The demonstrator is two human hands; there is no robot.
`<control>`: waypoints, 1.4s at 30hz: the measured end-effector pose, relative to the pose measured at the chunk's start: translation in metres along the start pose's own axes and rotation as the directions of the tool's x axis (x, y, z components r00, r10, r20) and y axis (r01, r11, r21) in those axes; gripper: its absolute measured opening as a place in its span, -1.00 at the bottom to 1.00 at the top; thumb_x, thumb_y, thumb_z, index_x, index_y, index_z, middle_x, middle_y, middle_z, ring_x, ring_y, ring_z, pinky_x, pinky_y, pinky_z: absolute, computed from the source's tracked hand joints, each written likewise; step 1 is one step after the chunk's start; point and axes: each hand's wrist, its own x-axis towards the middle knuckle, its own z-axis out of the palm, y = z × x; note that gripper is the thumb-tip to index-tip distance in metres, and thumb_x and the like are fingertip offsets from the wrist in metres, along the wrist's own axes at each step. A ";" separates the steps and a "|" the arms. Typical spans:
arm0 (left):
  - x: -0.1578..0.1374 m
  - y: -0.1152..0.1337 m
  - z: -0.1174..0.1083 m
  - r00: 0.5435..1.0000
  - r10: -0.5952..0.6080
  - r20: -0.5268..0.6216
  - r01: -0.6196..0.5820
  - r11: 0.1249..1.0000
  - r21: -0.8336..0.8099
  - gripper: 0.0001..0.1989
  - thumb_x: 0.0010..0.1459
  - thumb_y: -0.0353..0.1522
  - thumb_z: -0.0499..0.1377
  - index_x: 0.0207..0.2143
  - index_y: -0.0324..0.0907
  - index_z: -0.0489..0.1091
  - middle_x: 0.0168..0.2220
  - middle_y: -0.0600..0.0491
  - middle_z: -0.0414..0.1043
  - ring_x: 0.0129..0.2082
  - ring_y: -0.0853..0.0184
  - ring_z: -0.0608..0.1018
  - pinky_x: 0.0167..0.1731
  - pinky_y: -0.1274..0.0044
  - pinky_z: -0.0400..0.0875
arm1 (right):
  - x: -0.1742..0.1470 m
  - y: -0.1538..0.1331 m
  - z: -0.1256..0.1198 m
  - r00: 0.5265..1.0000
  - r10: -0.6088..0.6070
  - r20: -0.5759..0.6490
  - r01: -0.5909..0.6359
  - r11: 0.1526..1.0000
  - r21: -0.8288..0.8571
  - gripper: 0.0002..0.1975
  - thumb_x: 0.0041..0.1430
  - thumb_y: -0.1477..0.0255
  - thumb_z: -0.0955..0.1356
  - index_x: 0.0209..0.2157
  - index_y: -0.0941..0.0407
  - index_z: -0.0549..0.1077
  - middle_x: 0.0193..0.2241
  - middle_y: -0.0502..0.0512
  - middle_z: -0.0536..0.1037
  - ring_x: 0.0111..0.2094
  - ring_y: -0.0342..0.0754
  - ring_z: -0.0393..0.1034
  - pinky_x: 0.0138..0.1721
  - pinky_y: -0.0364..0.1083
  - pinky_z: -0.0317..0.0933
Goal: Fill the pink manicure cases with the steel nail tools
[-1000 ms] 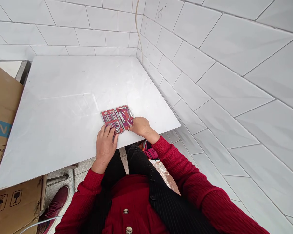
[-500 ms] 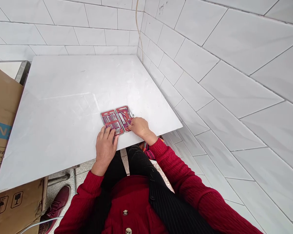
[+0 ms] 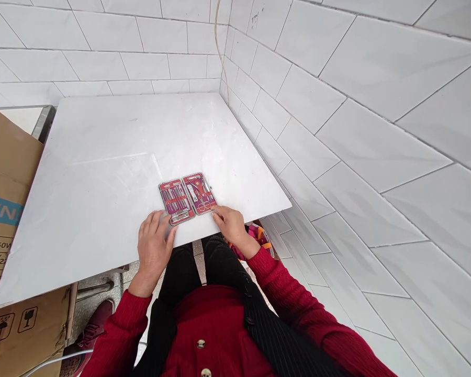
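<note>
An opened manicure set case (image 3: 194,210) lies flat near the front edge of the white table, its two halves side by side. The left half holds a row of slim metal tools (image 3: 175,198) under a strap, with nail clippers (image 3: 179,215) below them. In the right half are small scissors (image 3: 204,206) and another clipper (image 3: 195,192). My left hand (image 3: 154,242) rests at the lower left corner, fingers stretched and thumb apart, fingertips touching the case rim. The fingers of my right hand (image 3: 231,225) are bent together, thumb and forefinger at the lower right corner.
The white table (image 3: 102,209) reaches back to the tiled walls (image 3: 153,36). A cardboard box (image 3: 3,173) stands against its left side, and another box (image 3: 27,324) sits below. A thin cable (image 3: 222,52) hangs in the corner. A colourful bag (image 3: 261,235) is under the table's right side.
My right hand has moved off the scissors area to the case's lower right corner. My left hand has drawn left and down, uncovering the clippers. The view has tilted slightly.
</note>
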 end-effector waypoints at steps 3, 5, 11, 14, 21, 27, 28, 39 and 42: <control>-0.005 -0.006 -0.004 1.000 -0.008 -0.013 0.008 1.000 0.020 -0.65 0.45 -0.20 0.02 0.04 -0.18 0.48 0.16 -0.22 0.48 0.27 -0.06 0.41 0.23 0.06 0.28 | -0.002 -0.001 0.002 0.999 -0.035 0.010 0.036 0.998 -0.058 -0.69 0.41 0.43 0.31 0.08 0.08 0.59 0.03 0.12 0.67 0.00 0.04 0.57 0.00 -0.05 0.37; -0.006 -0.006 -0.004 1.000 0.005 -0.014 -0.005 1.000 0.023 -0.67 0.45 -0.22 0.03 0.00 -0.17 0.50 0.14 -0.20 0.51 0.25 -0.04 0.43 0.22 0.07 0.29 | -0.002 -0.001 0.003 0.999 -0.033 0.004 0.033 0.996 -0.079 -0.69 0.43 0.43 0.30 0.08 0.08 0.60 0.02 0.12 0.68 -0.02 0.04 0.59 -0.01 -0.05 0.39; -0.002 -0.004 0.003 0.998 0.040 -0.056 -0.037 0.998 0.048 -0.69 0.46 -0.24 0.04 -0.05 -0.19 0.52 0.05 -0.18 0.59 0.17 0.00 0.52 0.21 0.11 0.32 | -0.001 0.005 0.011 0.996 -0.062 -0.059 0.058 0.997 -0.054 -0.71 0.42 0.45 0.30 0.04 0.04 0.61 0.00 0.09 0.68 -0.04 -0.01 0.59 0.00 -0.09 0.39; -0.001 -0.004 0.005 0.997 0.039 -0.061 -0.036 0.998 0.046 -0.69 0.46 -0.24 0.04 -0.06 -0.18 0.53 0.03 -0.16 0.60 0.15 0.02 0.54 0.22 0.11 0.32 | -0.002 0.009 0.016 0.994 -0.068 -0.083 0.065 0.997 -0.039 -0.70 0.41 0.46 0.29 0.02 0.05 0.62 -0.05 0.10 0.70 -0.08 -0.02 0.59 -0.03 -0.09 0.39; 0.006 0.009 0.007 1.000 0.019 -0.012 -0.018 0.999 0.026 -0.68 0.46 -0.24 0.02 -0.06 -0.14 0.54 0.03 -0.12 0.61 0.15 0.06 0.55 0.26 0.11 0.28 | 0.004 0.011 0.008 0.998 0.041 -0.057 -0.041 0.999 0.000 -0.66 0.38 0.41 0.29 0.08 0.08 0.59 -0.18 0.09 0.71 -0.18 -0.01 0.58 -0.11 -0.09 0.37; 0.008 0.017 0.010 1.000 0.003 0.000 -0.003 1.000 -0.001 -0.65 0.47 -0.22 -0.02 -0.04 -0.15 0.52 0.06 -0.14 0.59 0.16 0.08 0.54 0.24 0.15 0.30 | 0.010 0.009 -0.003 0.995 0.102 -0.001 -0.102 0.994 -0.029 -0.64 0.39 0.39 0.28 0.08 0.10 0.60 -0.29 0.08 0.68 -0.28 -0.02 0.54 -0.16 -0.10 0.33; 0.007 0.017 0.010 1.000 0.001 -0.003 -0.001 1.000 -0.005 -0.65 0.47 -0.22 -0.01 -0.04 -0.16 0.52 0.07 -0.15 0.58 0.16 0.08 0.54 0.25 0.15 0.29 | 0.009 0.008 -0.002 0.995 0.098 -0.008 -0.098 0.994 -0.042 -0.64 0.39 0.39 0.27 0.08 0.11 0.60 -0.26 0.11 0.69 -0.26 -0.02 0.55 -0.14 -0.09 0.33; 0.012 0.021 0.010 1.000 -0.024 0.010 0.024 0.999 0.022 -0.60 0.46 -0.14 0.00 0.06 -0.19 0.47 0.09 -0.18 0.55 0.15 0.03 0.51 0.21 0.17 0.28 | 0.009 -0.005 -0.015 0.995 0.043 0.088 -0.027 0.984 -0.174 -0.63 0.41 0.41 0.30 0.17 0.13 0.53 -0.15 0.15 0.68 -0.15 0.04 0.56 -0.10 -0.07 0.32; 0.013 0.019 0.010 0.999 -0.047 0.009 0.047 0.999 0.014 -0.63 0.46 -0.18 0.00 0.05 -0.16 0.49 0.08 -0.15 0.56 0.15 0.04 0.51 0.21 0.16 0.27 | 0.015 -0.012 -0.018 0.993 -0.033 0.109 0.049 0.988 -0.146 -0.66 0.41 0.41 0.31 0.14 0.10 0.54 -0.12 0.13 0.66 -0.14 0.01 0.54 -0.11 -0.08 0.32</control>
